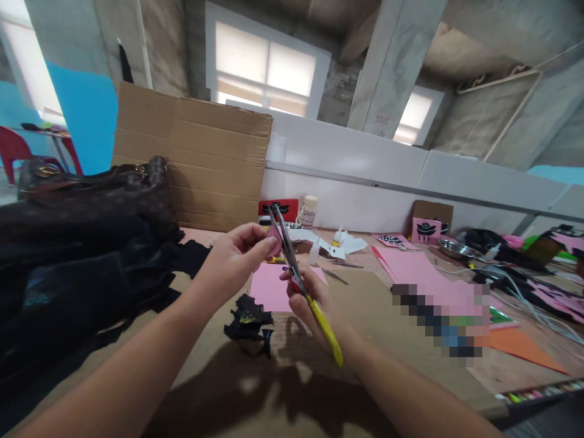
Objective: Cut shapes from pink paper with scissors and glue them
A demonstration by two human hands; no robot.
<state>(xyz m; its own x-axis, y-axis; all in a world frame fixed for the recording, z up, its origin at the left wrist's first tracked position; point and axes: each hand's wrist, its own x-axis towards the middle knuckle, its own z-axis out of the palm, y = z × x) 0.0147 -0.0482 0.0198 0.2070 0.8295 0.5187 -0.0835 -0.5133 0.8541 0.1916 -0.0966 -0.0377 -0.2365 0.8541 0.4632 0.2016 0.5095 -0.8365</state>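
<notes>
My left hand is raised over the table and pinches a small pink paper piece between thumb and fingers. My right hand grips scissors with yellow handles; the blades point up and stand around the pink piece. Below the hands a pink paper sheet lies flat on the brown table. A small heap of black paper scraps sits just left of it.
A dark handbag and black cloth fill the left side. A cardboard sheet leans against the wall. Pink sheets, an orange sheet, a glue bottle, a metal bowl and cables lie to the right.
</notes>
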